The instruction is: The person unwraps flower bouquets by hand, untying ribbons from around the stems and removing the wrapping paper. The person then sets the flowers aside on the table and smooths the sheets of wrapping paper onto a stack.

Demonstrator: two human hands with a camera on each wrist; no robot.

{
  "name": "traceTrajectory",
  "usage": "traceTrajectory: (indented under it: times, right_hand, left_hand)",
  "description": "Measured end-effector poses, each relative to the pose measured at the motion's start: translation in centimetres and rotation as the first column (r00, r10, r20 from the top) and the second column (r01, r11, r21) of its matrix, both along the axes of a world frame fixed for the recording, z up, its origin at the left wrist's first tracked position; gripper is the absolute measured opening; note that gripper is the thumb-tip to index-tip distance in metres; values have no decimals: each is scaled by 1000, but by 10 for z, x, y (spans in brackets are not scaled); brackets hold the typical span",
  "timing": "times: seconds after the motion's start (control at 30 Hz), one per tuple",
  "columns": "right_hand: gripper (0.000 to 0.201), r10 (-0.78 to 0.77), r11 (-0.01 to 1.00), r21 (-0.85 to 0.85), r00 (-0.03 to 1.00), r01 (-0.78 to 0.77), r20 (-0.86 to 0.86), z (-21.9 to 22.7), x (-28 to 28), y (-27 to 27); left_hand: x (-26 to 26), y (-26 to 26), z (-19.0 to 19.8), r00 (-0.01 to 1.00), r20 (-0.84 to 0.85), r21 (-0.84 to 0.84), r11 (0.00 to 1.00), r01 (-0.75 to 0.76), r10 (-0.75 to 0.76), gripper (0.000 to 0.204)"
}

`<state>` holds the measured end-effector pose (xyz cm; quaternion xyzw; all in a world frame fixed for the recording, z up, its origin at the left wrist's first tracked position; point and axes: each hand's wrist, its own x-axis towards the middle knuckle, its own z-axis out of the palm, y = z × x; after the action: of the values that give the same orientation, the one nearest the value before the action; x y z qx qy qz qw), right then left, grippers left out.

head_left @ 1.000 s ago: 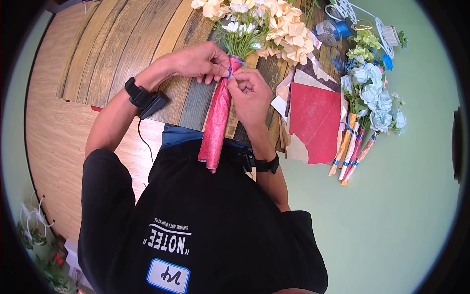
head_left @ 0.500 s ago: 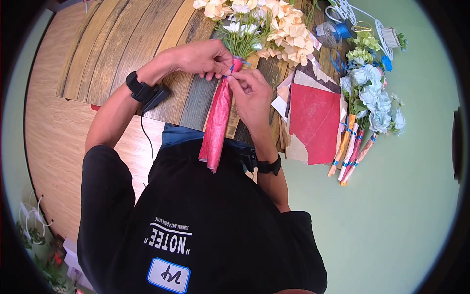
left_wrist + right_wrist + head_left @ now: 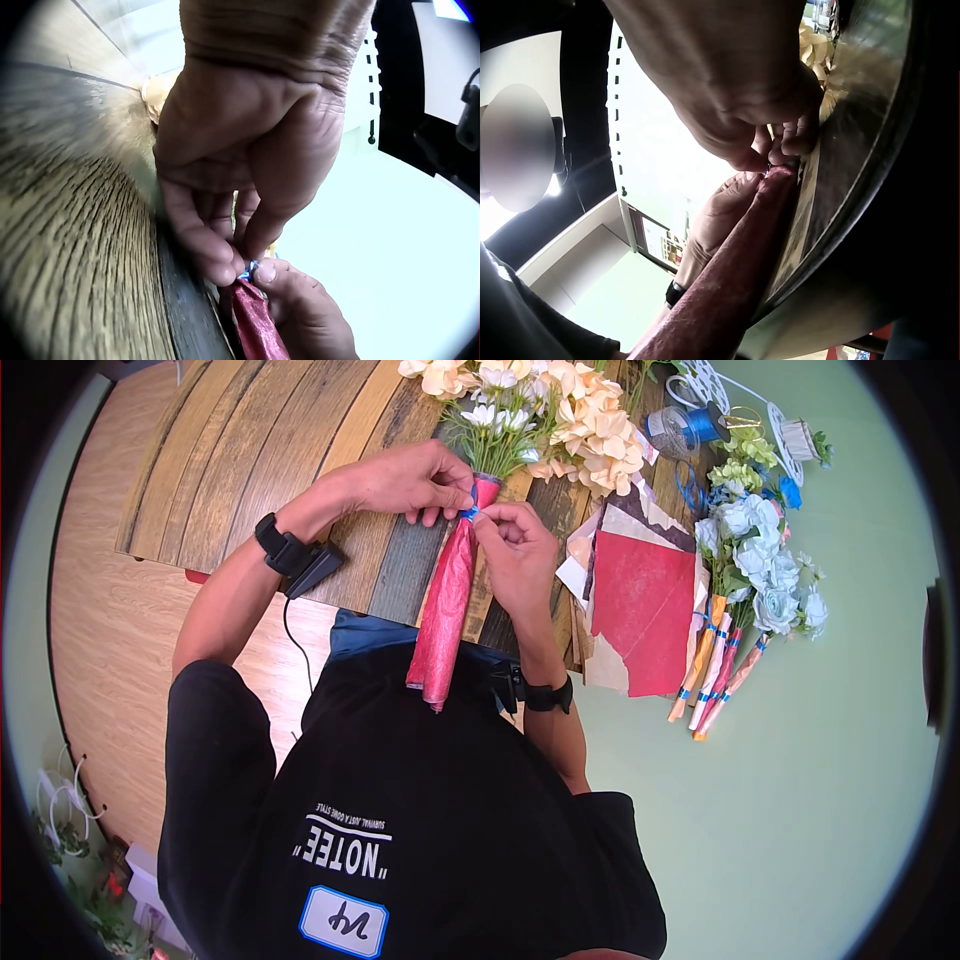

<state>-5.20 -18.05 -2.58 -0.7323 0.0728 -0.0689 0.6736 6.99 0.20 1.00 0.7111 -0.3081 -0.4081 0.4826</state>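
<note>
A bouquet of white flowers (image 3: 497, 417) has its stems wrapped in shiny red paper (image 3: 447, 605), which hangs past the table edge toward the person's lap. Around the narrow upper part of the wrap runs a blue ribbon (image 3: 467, 513). My left hand (image 3: 415, 480) pinches the ribbon from the left, thumb and fingertips together. From the other side my right hand (image 3: 518, 555) pinches it too, its fingertips close to the left ones. In the left wrist view the blue ribbon (image 3: 249, 271) shows between the two sets of fingertips. The right wrist view shows the red wrap (image 3: 720, 277) slanting below the hands.
Peach flowers (image 3: 590, 435) lie at the back of the wooden table (image 3: 270, 450). To the right are stacked sheets with a red sheet (image 3: 643, 605) on top, pale blue bouquets (image 3: 765, 560) with wrapped stems, and a blue ribbon spool (image 3: 700, 425).
The blue ribbon now lies closer around the wrap, and its loose end near the top has shifted. Both hands stay almost in place, still pinching it.
</note>
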Motion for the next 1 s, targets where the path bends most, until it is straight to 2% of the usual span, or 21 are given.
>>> traceTrajectory:
  times: [0.23, 0.53, 0.73, 0.83, 0.9, 1.0]
  right_hand:
    - [7, -40, 999, 22, 999, 40, 19, -6, 0, 2]
    - [9, -72, 993, -91, 997, 72, -5, 1, -2, 8]
    - [14, -50, 979, -193, 995, 67, 92, -1, -3, 9]
    - [13, -47, 989, -132, 986, 68, 160, -4, -3, 8]
    - [15, -51, 998, 33, 989, 47, 138, -4, -5, 9]
    - [14, -36, 998, 57, 994, 30, 99, 2, -7, 8]
  left_hand:
    - [-3, 0, -6, 999, -18, -49, 998, -50, 49, 20]
    - [-6, 1, -5, 989, -94, -119, 985, -124, 113, 16]
    - [-7, 0, -5, 989, -83, -103, 987, -127, 119, 15]
    - [-6, 1, -7, 990, -76, -86, 988, -125, 118, 15]
    - [-8, 1, -4, 991, -49, -76, 989, -130, 126, 15]
    - [-11, 1, -2, 990, 15, -42, 989, -138, 139, 15]
